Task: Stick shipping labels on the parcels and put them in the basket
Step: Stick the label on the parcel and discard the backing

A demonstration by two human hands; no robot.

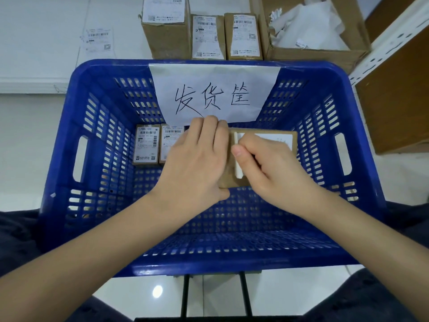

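My left hand (197, 159) grips the parcel (264, 159) over the basket (97, 73); right hand (274, 166) pinches the label (239, 156). Smooth from the stuck edge outward, avoiding creases.

Bright even overhead light, lamp glare on glossy floor tile (157, 291), soft shadows, wide-angle bowing at edges, slight softness

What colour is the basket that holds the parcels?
Blue. The basket has slotted walls; the head view shows it.
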